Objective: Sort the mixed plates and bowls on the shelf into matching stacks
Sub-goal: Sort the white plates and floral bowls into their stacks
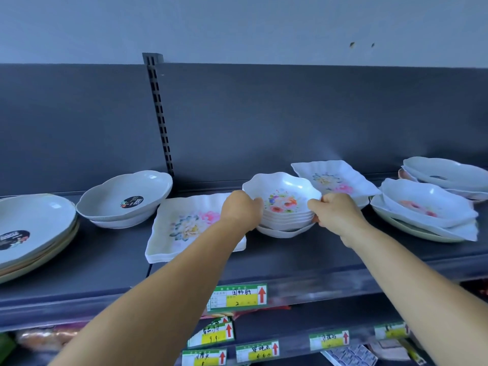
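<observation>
A stack of several small white wavy-rimmed bowls with a flower print (284,199) stands mid-shelf on a plain shallow white dish (285,231). My left hand (241,208) grips the stack's left side and my right hand (335,211) grips its right side. A rectangular floral plate stack (184,228) lies just left, partly under my left arm. A second rectangular floral plate (335,178) sits behind the bowls to the right. Grey scalloped bowls (124,196) stand further left.
Large grey round plates (34,228) are stacked at the far left. Floral dishes on a greenish plate (427,210) and more grey bowls (449,175) sit at the right. The dark shelf (290,262) has a price-tag rail (237,297) along its front, with lower shelves beneath.
</observation>
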`<state>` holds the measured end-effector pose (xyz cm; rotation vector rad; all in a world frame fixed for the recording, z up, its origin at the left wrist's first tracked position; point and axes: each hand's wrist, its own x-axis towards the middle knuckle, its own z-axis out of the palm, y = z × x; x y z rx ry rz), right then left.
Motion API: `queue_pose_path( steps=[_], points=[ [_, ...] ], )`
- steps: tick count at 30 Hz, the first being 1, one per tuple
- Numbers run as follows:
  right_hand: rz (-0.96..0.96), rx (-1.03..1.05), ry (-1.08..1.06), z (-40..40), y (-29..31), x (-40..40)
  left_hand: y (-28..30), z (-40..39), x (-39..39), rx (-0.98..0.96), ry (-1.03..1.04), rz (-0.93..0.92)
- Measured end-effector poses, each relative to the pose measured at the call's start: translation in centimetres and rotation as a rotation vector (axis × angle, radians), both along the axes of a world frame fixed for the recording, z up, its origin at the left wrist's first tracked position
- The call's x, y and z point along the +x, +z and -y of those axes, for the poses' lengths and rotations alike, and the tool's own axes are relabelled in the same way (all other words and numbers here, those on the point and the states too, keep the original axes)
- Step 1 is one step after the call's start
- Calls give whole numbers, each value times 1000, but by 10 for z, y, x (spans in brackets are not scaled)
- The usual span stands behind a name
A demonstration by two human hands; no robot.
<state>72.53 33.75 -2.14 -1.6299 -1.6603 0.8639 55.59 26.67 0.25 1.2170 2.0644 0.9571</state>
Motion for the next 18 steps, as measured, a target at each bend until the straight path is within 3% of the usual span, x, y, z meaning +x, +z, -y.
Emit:
queue_pose_path(
  steps=[8,18],
  points=[
    [115,-4,75,-7,4,1,8,-8,4,-99,-52,-200],
    [84,-46,120,-10,3,8,8,-18,-8,-83,-36,-216]
  ],
)
